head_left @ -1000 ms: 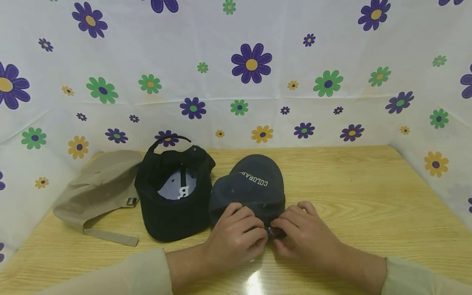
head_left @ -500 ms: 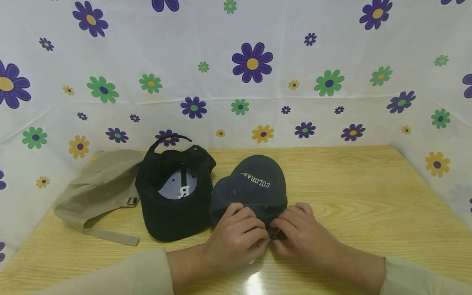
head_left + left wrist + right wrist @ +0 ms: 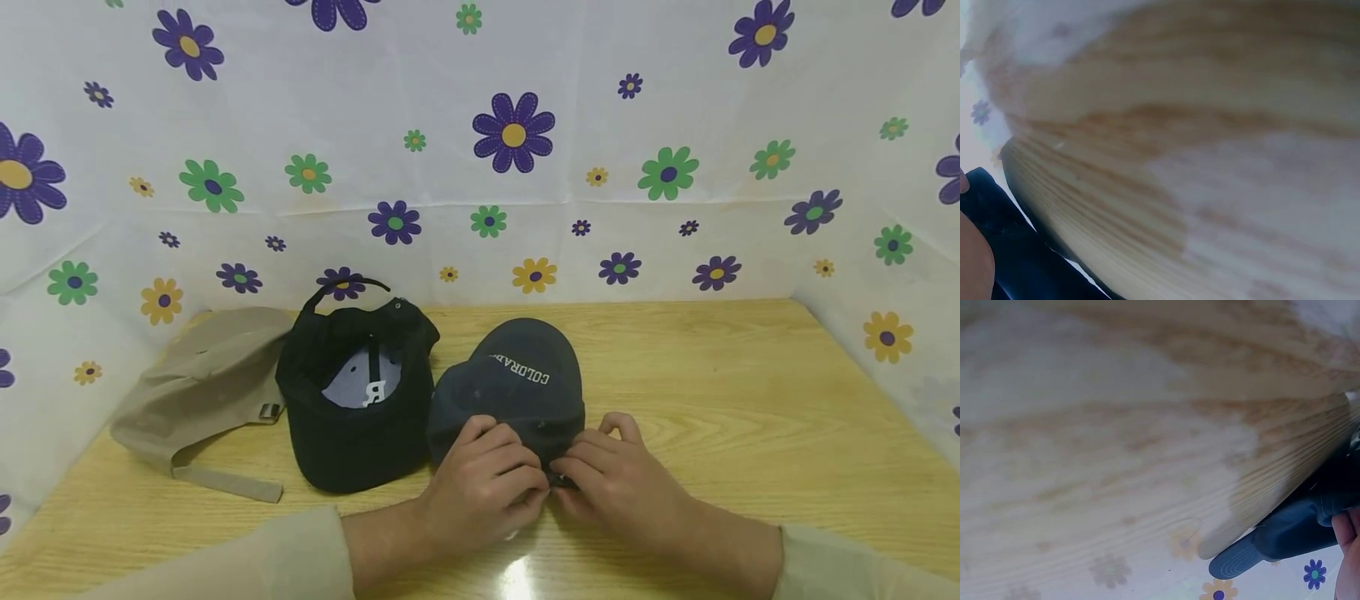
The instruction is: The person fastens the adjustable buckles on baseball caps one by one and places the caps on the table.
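Observation:
A navy baseball cap [image 3: 517,392] with white "COLORADO" lettering lies on the table, its brim pointing away and its back toward me. My left hand [image 3: 483,483], fingers curled, grips the cap's near edge by the strap. From the other side my right hand [image 3: 626,479] pinches the strap end, where a small bit of the dark strap and its buckle [image 3: 558,479] shows between the hands. The fingertips mostly hide the fastening. In the left wrist view the navy cap [image 3: 1035,262] fills the lower left corner; in the right wrist view the brim [image 3: 1238,556] shows beside the fingers.
A black cap [image 3: 360,450] sits upside down just left of the navy one, its strap loop sticking up. Farther left lies a tan cap [image 3: 202,383] with its strap hanging undone. A white flowered cloth [image 3: 450,167] stands behind the wooden table [image 3: 720,383].
My right fingers have shifted slightly over the strap, and less of the buckle shows now. The left hand and the caps stay nearly where they were; the view has tilted a little.

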The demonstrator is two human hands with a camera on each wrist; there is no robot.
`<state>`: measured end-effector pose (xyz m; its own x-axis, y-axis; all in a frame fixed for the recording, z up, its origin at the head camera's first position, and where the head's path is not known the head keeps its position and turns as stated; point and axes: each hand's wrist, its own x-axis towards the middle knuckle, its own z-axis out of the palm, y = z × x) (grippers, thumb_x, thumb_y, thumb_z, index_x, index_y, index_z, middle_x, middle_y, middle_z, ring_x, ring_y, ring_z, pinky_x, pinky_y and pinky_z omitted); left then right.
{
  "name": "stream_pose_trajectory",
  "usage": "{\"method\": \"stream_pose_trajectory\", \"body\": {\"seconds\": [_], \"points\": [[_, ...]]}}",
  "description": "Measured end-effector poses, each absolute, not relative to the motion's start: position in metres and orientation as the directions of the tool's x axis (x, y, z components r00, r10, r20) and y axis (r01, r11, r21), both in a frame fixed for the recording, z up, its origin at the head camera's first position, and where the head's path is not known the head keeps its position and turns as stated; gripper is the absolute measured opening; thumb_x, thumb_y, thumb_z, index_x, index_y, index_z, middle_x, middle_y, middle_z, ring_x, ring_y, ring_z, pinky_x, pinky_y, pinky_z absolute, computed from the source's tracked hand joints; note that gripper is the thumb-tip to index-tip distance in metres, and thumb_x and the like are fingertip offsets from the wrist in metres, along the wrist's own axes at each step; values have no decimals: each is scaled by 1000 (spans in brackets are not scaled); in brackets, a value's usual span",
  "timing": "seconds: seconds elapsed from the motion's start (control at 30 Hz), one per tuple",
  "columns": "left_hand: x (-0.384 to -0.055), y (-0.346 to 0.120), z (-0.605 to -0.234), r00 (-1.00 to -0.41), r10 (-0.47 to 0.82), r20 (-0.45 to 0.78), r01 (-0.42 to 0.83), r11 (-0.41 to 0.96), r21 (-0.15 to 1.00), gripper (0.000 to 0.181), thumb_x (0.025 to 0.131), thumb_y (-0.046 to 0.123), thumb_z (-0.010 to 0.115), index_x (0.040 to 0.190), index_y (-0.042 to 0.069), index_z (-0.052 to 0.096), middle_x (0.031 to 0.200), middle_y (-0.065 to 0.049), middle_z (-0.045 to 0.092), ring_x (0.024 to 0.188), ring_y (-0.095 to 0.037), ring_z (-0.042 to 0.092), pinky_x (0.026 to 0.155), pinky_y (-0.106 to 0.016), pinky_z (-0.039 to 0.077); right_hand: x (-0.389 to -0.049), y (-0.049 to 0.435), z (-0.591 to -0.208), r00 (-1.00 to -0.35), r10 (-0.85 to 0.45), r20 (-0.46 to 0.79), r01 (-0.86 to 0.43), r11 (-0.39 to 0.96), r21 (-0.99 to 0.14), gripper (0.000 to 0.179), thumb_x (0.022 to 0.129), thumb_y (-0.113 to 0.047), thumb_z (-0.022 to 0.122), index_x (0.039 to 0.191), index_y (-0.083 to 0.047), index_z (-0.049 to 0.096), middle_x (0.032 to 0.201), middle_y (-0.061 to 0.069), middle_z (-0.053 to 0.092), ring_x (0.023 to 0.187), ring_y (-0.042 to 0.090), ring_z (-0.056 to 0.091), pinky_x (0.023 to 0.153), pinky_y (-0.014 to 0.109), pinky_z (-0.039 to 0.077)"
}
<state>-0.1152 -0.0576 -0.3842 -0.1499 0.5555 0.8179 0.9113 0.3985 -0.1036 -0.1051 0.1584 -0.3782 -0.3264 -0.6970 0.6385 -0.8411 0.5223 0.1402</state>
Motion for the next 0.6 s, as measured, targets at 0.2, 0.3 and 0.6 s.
{"method": "stream_pose_trajectory", "body": {"seconds": [0.2, 0.3, 0.6], "points": [[-115, -57, -384, -160, 553, 817, 912, 400, -92, 14, 68, 11, 81, 72, 20, 73, 78, 9, 69, 74, -11, 59, 77, -31, 43, -105, 159, -379, -302, -703, 643, -843, 513, 164, 31, 101, -24, 47, 87, -10, 71, 80, -3, 70, 76, 11, 62, 81, 41, 36], [-115, -57, -383, -161, 545, 823, 914, 396, -84, 14, 68, 10, 81, 73, 20, 73, 78, 9, 70, 74, -11, 59, 77, -31, 43, -106, 158, -379, -285, -684, 672, -845, 510, 160, 35, 102, -24, 41, 82, -10, 67, 75, -4, 67, 70, 9, 60, 79, 40, 36], [-114, -60, -381, -153, 530, 834, 920, 385, -76, 14, 68, 9, 80, 73, 19, 72, 78, 9, 69, 73, -10, 58, 77, -31, 42, -105, 156, -382, -379, -671, 637, -883, 469, -31, 22, 92, -34, 69, 102, -14, 68, 94, -8, 67, 86, 7, 60, 81, 35, 31]]}}
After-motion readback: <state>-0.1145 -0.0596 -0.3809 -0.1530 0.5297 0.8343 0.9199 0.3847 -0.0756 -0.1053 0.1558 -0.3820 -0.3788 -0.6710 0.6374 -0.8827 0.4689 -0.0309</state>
